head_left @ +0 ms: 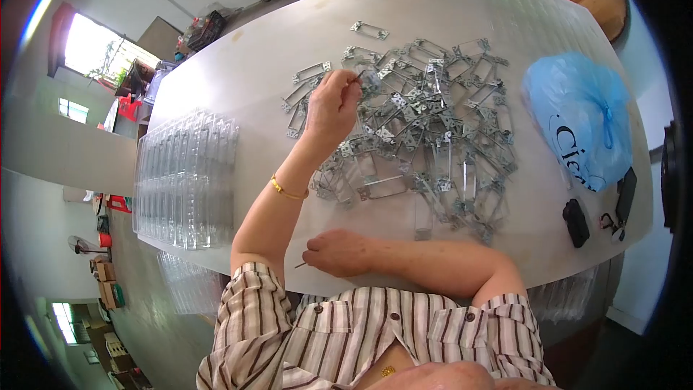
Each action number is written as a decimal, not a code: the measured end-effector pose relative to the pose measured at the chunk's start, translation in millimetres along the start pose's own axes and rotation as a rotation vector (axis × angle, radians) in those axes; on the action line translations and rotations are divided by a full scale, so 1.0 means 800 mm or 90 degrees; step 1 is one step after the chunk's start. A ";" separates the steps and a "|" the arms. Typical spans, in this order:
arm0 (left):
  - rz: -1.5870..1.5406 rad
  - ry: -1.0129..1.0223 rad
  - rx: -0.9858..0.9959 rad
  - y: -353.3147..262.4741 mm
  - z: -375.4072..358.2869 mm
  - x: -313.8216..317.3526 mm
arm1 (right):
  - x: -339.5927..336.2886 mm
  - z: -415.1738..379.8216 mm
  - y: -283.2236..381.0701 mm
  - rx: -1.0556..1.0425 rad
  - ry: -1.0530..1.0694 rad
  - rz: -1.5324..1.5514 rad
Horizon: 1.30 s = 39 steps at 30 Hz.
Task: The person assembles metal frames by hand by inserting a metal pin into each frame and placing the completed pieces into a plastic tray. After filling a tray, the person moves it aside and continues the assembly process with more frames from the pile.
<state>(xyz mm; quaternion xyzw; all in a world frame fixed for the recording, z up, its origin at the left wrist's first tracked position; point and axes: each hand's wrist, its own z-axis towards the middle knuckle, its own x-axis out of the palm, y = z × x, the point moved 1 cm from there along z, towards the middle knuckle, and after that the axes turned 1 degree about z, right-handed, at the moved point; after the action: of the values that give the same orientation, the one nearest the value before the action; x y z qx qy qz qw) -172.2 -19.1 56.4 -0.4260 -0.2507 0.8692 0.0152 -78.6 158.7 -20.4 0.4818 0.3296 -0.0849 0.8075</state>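
Left hand (333, 105) at pile of metal brackets (426, 108), fingers bent; cannot tell whether it grips one. Right hand (338, 253) closed on thin rod (300, 265), near striped shirt (325, 321)

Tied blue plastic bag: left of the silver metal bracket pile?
No, the bag sits on the white table, right of the pile.

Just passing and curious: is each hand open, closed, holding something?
Left hand: fingers bent by the metal brackets; whether it holds one cannot be told.
Right hand: closed, holding a thin rod.
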 end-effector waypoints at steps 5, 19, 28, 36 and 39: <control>-0.661 0.180 -0.382 0.002 -0.042 -0.036 | -0.011 0.001 0.010 0.046 0.026 -0.039; -0.985 0.171 -0.443 0.058 -0.123 -0.067 | -0.009 0.003 0.008 -0.066 -0.128 -0.045; -0.915 0.224 -0.421 0.072 -0.171 -0.083 | -0.039 -0.006 0.028 0.153 -0.223 0.158; -0.974 0.323 -0.407 0.075 -0.188 -0.076 | -0.098 0.012 0.034 0.338 -0.478 0.458; -0.968 0.360 -0.376 0.072 -0.188 -0.079 | -0.107 0.011 0.025 0.368 -0.548 0.467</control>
<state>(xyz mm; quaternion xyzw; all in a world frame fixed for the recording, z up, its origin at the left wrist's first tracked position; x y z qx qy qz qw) -8.2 -21.1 -0.3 -0.3298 -0.6700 0.3838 0.5433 -131.1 146.3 49.9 0.6846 -0.2470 -0.0743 0.6817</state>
